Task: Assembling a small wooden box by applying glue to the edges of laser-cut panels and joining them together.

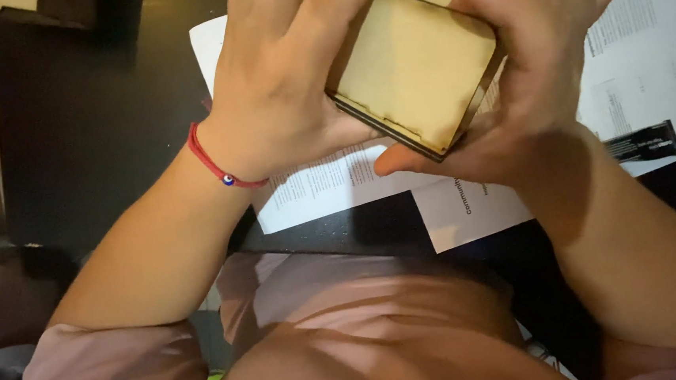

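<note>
A small pale wooden box with dark laser-cut edges is held up close to the camera, one flat square panel facing me. My left hand grips its left side, fingers curled over the top edge; a red string bracelet with a blue bead circles that wrist. My right hand wraps the right side, thumb pressed under the lower corner. Both hands hold the box above printed paper sheets.
Several white printed sheets lie spread on a dark table. A pale wooden piece shows at the top left corner. My pink-clothed torso fills the bottom of the view.
</note>
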